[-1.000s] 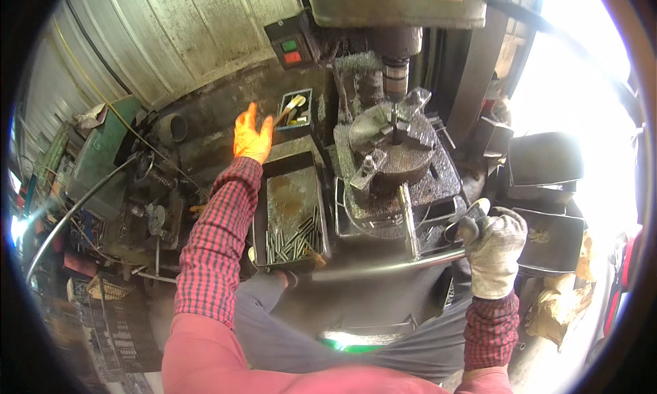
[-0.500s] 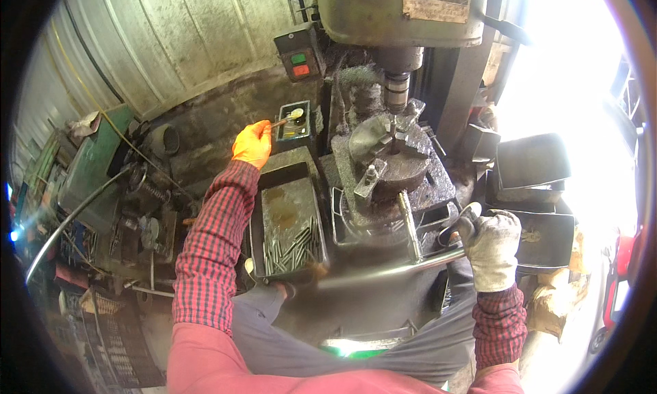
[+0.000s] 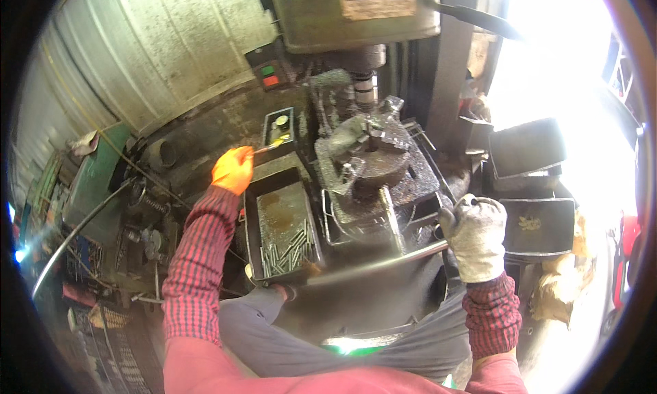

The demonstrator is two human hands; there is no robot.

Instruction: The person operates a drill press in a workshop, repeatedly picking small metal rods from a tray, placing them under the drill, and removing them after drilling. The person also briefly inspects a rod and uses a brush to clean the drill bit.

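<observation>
My left hand (image 3: 233, 169), in an orange glove, is closed round the thin handle of a small brush (image 3: 265, 148). The brush's yellowish tip is at the near edge of a small rectangular tin (image 3: 268, 130), which holds a round pale piece. My right hand (image 3: 477, 238), in a grey-white work glove, is closed at the right end of a long metal bar (image 3: 383, 263); its fingers partly hide the grip. The bar's left end is blurred. A rod (image 3: 392, 219) runs from the bar to a round chuck (image 3: 383, 165) on the drill press table.
A deep metal tray (image 3: 280, 209) with several metal pins (image 3: 291, 254) stands left of the chuck. Above hangs the drill press head (image 3: 356, 24), beside a green-and-red switch box (image 3: 269, 75). Dark bins (image 3: 537, 226) are at the right, and cluttered tools (image 3: 140, 237) at the left.
My left hand has drawn the brush back from over the tin to its near edge. My right hand stays at the bar's end. The whole view has shifted somewhat.
</observation>
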